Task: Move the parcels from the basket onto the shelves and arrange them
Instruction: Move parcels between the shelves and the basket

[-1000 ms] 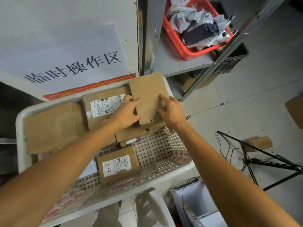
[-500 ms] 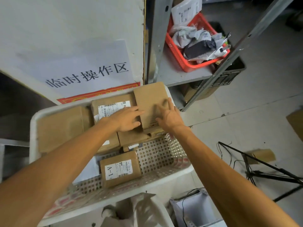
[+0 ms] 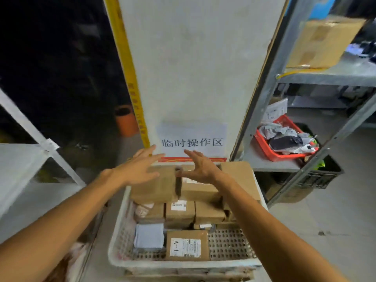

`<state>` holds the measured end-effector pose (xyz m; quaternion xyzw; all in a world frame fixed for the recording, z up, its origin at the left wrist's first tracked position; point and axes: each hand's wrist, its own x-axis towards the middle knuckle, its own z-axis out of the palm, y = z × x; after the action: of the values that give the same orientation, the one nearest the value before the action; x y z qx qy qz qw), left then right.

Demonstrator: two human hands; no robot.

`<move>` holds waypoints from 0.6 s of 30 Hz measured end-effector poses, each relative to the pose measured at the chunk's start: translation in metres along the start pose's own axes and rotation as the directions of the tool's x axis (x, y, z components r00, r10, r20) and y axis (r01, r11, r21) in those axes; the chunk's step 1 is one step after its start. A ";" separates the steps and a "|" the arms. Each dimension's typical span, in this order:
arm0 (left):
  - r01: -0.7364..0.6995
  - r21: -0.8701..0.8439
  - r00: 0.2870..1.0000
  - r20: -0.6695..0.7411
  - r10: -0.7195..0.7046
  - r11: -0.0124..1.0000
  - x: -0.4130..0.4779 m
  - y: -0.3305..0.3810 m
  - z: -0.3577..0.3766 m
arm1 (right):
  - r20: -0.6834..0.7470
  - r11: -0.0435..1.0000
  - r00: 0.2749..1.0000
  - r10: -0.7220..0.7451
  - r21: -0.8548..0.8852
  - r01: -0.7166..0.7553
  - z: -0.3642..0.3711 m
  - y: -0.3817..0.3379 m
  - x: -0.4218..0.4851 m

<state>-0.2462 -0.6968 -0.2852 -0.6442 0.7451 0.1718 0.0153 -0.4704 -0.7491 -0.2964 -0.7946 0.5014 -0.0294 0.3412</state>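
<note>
Over the far end of the white basket, both my hands hover above the stacked cardboard parcels.

My left hand and right hand are spread wide, each grip empty and holding nothing. More parcels fill the basket below, one labelled A-1. Beyond stands a white pillar; metal shelves flank it on the right.
</note>
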 end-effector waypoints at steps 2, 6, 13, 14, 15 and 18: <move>0.115 -0.048 0.992 -0.048 -0.118 0.992 -0.041 -0.024 -0.028 | 0.018 0.993 0.993 -0.119 -0.015 0.119 -0.004 -0.045 0.005; 0.258 -0.140 0.950 -0.143 -0.277 0.956 -0.129 -0.059 -0.082 | 0.033 0.940 0.940 -0.341 -0.006 0.341 -0.004 -0.140 0.020; 0.513 -0.293 0.745 -0.316 -0.588 0.807 -0.281 -0.107 -0.145 | 0.159 0.731 0.717 -0.679 0.061 0.679 0.017 -0.302 0.027; 0.539 -0.334 0.696 -0.339 -0.632 0.773 -0.303 -0.109 -0.149 | 0.184 0.702 0.680 -0.710 0.109 0.704 0.020 -0.322 0.026; 0.563 -0.371 0.645 -0.362 -0.673 0.739 -0.323 -0.109 -0.151 | 0.208 0.670 0.638 -0.741 0.155 0.726 0.024 -0.340 0.024; 0.650 -0.384 0.512 -0.416 -0.751 0.656 -0.381 -0.104 -0.152 | 0.268 0.548 0.492 -0.828 0.208 0.810 0.039 -0.390 0.008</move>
<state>-0.0506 -0.3869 -0.0739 -0.9089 0.3725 0.0273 -0.1856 -0.1479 -0.6329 -0.1056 -0.9196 -0.0029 -0.0654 0.3874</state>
